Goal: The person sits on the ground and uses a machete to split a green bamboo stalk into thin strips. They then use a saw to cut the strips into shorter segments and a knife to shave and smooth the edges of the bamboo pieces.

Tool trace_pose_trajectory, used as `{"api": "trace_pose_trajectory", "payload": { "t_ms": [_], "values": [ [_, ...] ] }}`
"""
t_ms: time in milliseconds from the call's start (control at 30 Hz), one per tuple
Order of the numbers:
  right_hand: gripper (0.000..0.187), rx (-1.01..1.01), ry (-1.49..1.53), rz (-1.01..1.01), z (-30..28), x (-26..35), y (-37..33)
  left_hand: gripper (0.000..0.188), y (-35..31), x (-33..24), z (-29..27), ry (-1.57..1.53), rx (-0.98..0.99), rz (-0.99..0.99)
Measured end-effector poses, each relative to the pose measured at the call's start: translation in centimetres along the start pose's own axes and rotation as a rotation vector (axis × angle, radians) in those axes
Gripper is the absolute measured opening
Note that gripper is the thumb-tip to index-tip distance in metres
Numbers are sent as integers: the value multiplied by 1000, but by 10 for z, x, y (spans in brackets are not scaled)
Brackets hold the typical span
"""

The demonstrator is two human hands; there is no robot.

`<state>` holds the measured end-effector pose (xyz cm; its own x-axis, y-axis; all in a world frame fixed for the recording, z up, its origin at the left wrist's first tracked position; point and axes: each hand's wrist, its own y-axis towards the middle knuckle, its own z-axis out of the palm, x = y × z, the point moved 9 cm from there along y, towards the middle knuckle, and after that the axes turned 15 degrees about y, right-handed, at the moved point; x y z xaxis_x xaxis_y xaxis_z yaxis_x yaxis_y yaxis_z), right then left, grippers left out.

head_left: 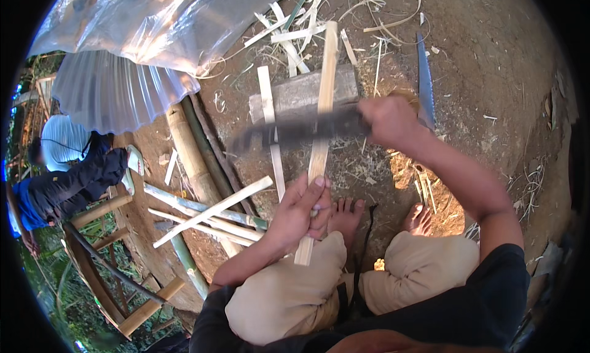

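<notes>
My left hand [304, 208] is closed around the lower part of a long, pale bamboo strip [327, 70]. The strip points away from me, and its upper part lies over a grey wooden block [289, 97] on the ground. My right hand [393, 121] grips a machete whose dark, broad blade [295, 132] is smeared by motion. That blade stretches leftward across the strip, just on the near side of the block; whether it touches the strip I cannot tell. Left of the held strip, a second bamboo strip [265, 95] leans across the block's left end.
A blue-bladed handsaw [424, 76] lies beyond my right hand. Cut strips [295, 36] and shavings litter the far ground. Bamboo poles [190, 147] and loose strips [212, 211] lie to my left, below clear plastic sheeting [160, 27]. Another person [74, 168] is at the far left.
</notes>
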<state>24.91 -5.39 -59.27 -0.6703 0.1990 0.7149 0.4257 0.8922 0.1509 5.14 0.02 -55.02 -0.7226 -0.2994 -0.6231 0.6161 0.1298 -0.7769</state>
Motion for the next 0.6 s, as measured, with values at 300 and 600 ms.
{"api": "trace_pose_trajectory", "payload": {
  "t_ms": [300, 600],
  "values": [
    [16, -120, -38, 299, -31, -55, 3, 22, 0, -3, 1, 18, -1, 9],
    [27, -498, -154, 562, -117, -178, -10, 22, -10, -9, -14, -4, 7, 118]
  ]
}}
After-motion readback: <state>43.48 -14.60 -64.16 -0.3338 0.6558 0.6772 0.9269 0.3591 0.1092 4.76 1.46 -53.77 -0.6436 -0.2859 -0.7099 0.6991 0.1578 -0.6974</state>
